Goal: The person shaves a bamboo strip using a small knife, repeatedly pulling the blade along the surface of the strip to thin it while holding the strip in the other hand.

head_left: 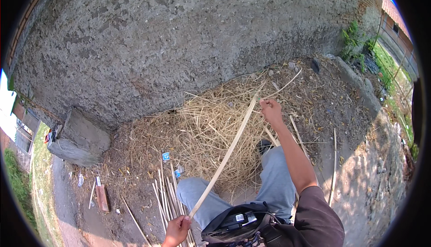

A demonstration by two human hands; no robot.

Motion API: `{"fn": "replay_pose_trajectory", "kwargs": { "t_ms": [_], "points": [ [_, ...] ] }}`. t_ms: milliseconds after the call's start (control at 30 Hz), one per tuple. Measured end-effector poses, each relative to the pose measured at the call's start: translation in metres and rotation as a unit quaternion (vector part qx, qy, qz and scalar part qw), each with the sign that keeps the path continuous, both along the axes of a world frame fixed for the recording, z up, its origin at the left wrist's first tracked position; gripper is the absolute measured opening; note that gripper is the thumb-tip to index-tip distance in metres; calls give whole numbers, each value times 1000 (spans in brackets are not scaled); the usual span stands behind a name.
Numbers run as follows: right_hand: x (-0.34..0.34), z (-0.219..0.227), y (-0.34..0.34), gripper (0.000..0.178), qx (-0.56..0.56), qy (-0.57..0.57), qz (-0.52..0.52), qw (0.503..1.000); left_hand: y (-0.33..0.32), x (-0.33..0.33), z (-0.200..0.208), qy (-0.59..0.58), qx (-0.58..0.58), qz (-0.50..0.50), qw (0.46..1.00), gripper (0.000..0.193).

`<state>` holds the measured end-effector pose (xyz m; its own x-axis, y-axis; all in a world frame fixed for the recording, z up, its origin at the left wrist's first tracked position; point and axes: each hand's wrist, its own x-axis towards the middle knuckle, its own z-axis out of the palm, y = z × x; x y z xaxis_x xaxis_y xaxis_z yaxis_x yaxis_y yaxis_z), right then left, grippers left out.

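A long pale bamboo strip [224, 159] slants across my lap, from near my body up and away to the right. My left hand [177, 230], at the lower edge, is closed round its near end. With the arm stretched forward, my right hand [271, 111] is closed at the strip's far end, fingertips pinched together. A thin curved sliver [289, 81] runs out from beside those fingertips; whether it is joined to the strip I cannot tell. Below the right hand spreads a heap of pale shavings [206, 121].
Several bamboo strips [165, 197] lie beside my left knee, with others on the ground at right [333, 166]. A rough grey wall [179, 40] rises ahead. Left of the heap stand a concrete block [83, 137] and a reddish-brown flat piece [102, 197]. A black bag [238, 222] rests at my lap.
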<state>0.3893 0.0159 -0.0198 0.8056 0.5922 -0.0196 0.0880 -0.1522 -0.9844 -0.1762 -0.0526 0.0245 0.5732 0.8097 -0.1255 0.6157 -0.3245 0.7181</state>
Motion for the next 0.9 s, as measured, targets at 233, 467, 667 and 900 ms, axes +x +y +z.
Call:
{"fn": "replay_pose_trajectory", "kwargs": {
  "t_ms": [233, 467, 667, 900],
  "points": [
    [-98, 50, -30, 27, 93, 362, 146, 916, 21, 39, 7, -25, -114, 71, 991, 32],
    [-226, 34, -67, 24, 15, -201, 269, 942, 51, 127, -23, -106, 7, 75, 992, 30],
    [-229, 27, -71, 23, 63, -344, 221, 910, 60, 149, -19, -174, -90, 61, 979, 29],
    [-220, 29, -73, 20, 66, -430, 208, 876, 52, 145, -22, -215, -260, 125, 933, 35]
  ]
}}
